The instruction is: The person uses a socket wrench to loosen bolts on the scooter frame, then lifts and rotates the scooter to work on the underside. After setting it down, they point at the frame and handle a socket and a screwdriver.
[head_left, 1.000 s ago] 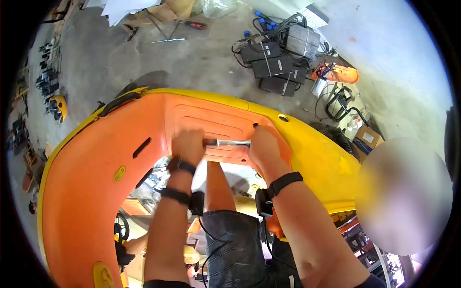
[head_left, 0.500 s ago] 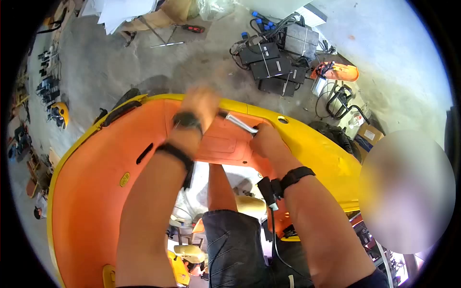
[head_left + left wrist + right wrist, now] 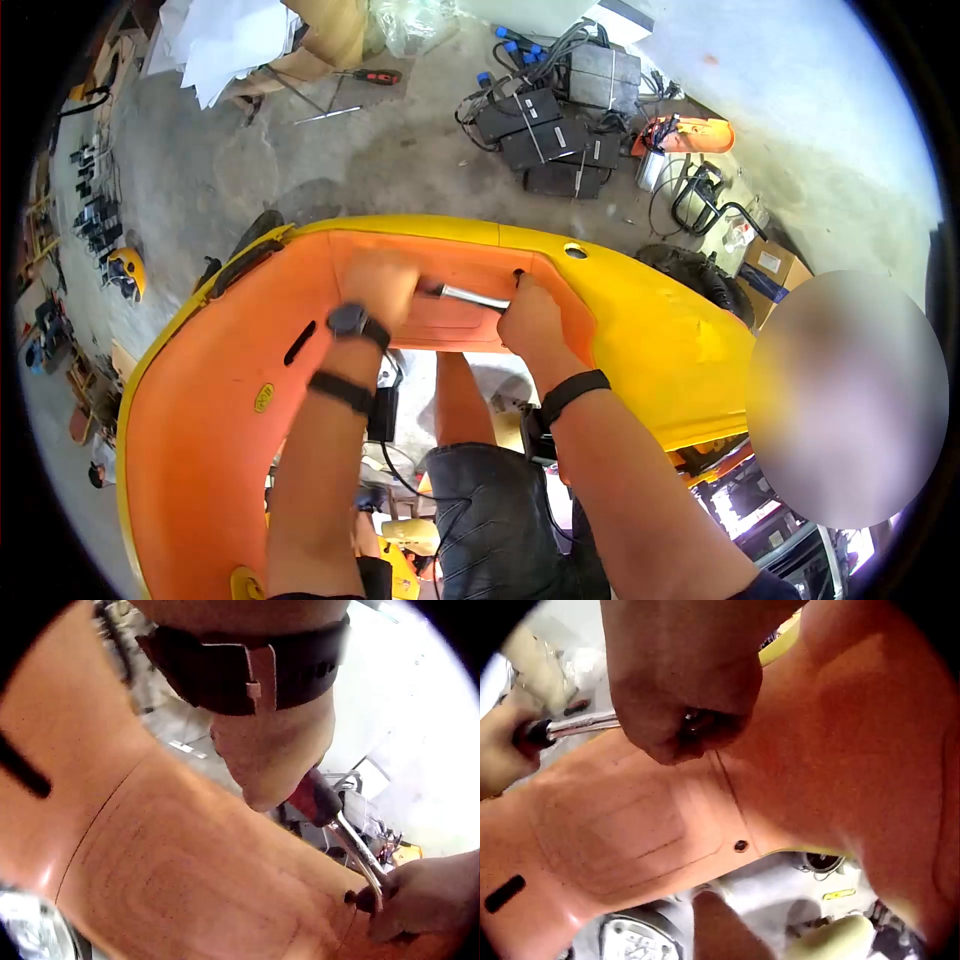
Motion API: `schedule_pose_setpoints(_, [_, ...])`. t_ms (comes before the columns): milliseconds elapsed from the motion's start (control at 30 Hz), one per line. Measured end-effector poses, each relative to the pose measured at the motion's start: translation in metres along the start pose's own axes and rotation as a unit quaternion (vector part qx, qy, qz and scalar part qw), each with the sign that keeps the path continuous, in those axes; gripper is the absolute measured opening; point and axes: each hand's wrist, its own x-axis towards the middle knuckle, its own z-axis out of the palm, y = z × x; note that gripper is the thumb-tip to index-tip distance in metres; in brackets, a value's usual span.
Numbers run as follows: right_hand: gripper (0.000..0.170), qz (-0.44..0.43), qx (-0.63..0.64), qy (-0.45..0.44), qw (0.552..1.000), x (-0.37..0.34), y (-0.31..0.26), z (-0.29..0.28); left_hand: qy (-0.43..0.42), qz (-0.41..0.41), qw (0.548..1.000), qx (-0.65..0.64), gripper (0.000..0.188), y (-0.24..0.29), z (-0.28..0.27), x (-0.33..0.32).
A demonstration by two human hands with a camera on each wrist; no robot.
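My left hand (image 3: pixel 378 287), blurred in the head view, grips the handle of a ratchet wrench (image 3: pixel 472 297). Red and black handle material shows past this hand in the left wrist view, with a chrome shaft (image 3: pixel 358 841) beyond. Around the wrench's head end curls my right hand (image 3: pixel 690 712), close over the right end of a recessed orange panel (image 3: pixel 450 318). That hand hides most of the head and whatever lies beneath it. A dark bolt hole (image 3: pixel 740 846) shows at the panel's near edge, apart from the wrench.
The panel belongs to a large curved orange and yellow plastic body (image 3: pixel 680 350) around my legs. On the concrete floor beyond lie black boxes with cables (image 3: pixel 550 140), a screwdriver (image 3: pixel 378 76) and an orange part (image 3: pixel 700 135). A cardboard box (image 3: pixel 775 265) stands at right.
The wrench handle swung away from me with my left hand, then came back toward me. My right hand stayed at the head end throughout. The head view shifted slightly.
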Motion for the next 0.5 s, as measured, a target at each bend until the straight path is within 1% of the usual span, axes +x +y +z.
schedule_pose_setpoints(33, [0.025,0.001,0.003,0.001,1.000,0.002,0.001,0.007,-0.019,0.048,0.996,0.070,0.010,0.006,-0.028,0.028])
schedule_pose_setpoints(67, [0.028,0.045,0.110,-0.001,0.993,0.006,0.004,0.017,-0.036,0.095,0.985,0.138,0.011,0.020,-0.047,0.057])
schedule_pose_setpoints(100, [0.032,0.088,0.215,-0.003,0.973,0.010,0.006,0.022,0.044,0.196,0.966,0.161,0.011,0.028,-0.054,0.080])
schedule_pose_setpoints(133, [0.032,0.088,0.215,-0.001,0.973,0.013,0.002,0.012,0.123,0.294,0.930,0.180,0.011,0.038,-0.057,0.100])
schedule_pose_setpoints(167, [0.031,0.154,0.302,-0.063,0.939,0.011,-0.005,-0.005,0.130,0.313,0.915,0.221,0.010,0.058,-0.058,0.123])
schedule_pose_setpoints(200, [0.030,0.218,0.384,-0.126,0.888,0.008,-0.006,-0.013,0.135,0.329,0.897,0.261,0.009,0.076,-0.056,0.136])
schedule_pose_setpoints(233, [0.027,0.217,0.460,-0.137,0.850,0.007,-0.003,-0.015,0.107,0.332,0.898,0.267,0.009,0.086,-0.055,0.141])
schedule_pose_setpoints(267, [0.027,0.212,0.461,-0.135,0.851,0.011,-0.003,-0.017,0.082,0.333,0.898,0.276,0.009,0.090,-0.059,0.146])
schedule_pose_setpoints(300, [0.025,0.177,0.392,-0.120,0.895,0.008,-0.006,-0.027,0.083,0.328,0.909,0.243,0.007,0.080,-0.062,0.138])
schedule_pose_setpoints(333, [0.022,0.141,0.321,-0.107,0.930,0.005,-0.008,-0.031,0.129,0.323,0.915,0.206,0.010,0.058,-0.058,0.124])
schedule_pose_setpoints(367, [0.022,0.140,0.324,-0.109,0.929,0.005,-0.005,-0.027,0.026,0.225,0.955,0.192,0.013,0.046,-0.062,0.103])
schedule_pose_setpoints(400, [0.020,0.058,0.206,-0.073,0.974,0.007,0.001,-0.020,0.019,0.132,0.981,0.138,0.016,0.024,-0.045,0.077])
schedule_pose_setpoints(433, [0.019,-0.028,0.084,-0.034,0.995,0.009,0.003,-0.017,-0.083,0.024,0.990,0.112,0.016,0.017,-0.041,0.050])
schedule_pose_setpoints(467, [0.019,-0.033,0.088,-0.033,0.995,0.006,-0.001,-0.017,-0.068,-0.011,0.998,0.015,0.016,-0.004,-0.006,0.014])
schedule_pose_setpoints(500, [0.026,-0.053,-0.046,-0.006,0.998,0.000,-0.004,-0.015,-0.160,-0.039,0.986,-0.005,0.015,-0.010,0.028,-0.010])
